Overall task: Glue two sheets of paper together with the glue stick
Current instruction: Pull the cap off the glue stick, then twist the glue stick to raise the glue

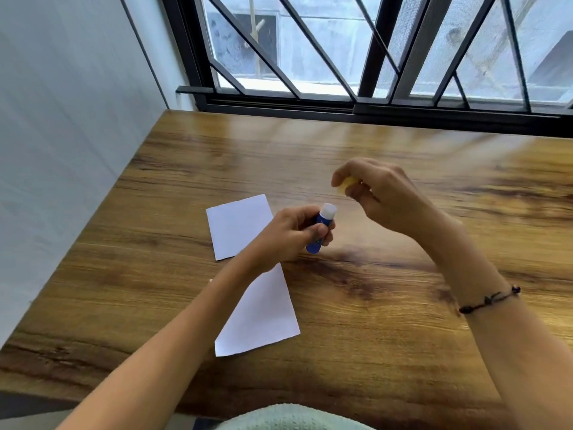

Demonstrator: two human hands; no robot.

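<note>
My left hand (pixel 291 234) grips a blue glue stick (pixel 321 229) above the wooden table, its white glue tip bare and pointing up and to the right. My right hand (pixel 375 197), a little higher and to the right, pinches the yellow cap (pixel 346 184), which is off the stick. Two white sheets of paper lie flat on the table: one (pixel 237 226) further back, left of my left hand, and one (pixel 263 311) nearer to me, partly under my left forearm. The two sheets look close or touching where my wrist hides them.
The wooden table (pixel 387 290) runs to a white wall (pixel 62 150) on the left and a barred window (pixel 356 57) at the back. A thin dark bracelet (pixel 490 299) sits on my right forearm. My light green clothing (pixel 288 418) shows at the bottom edge.
</note>
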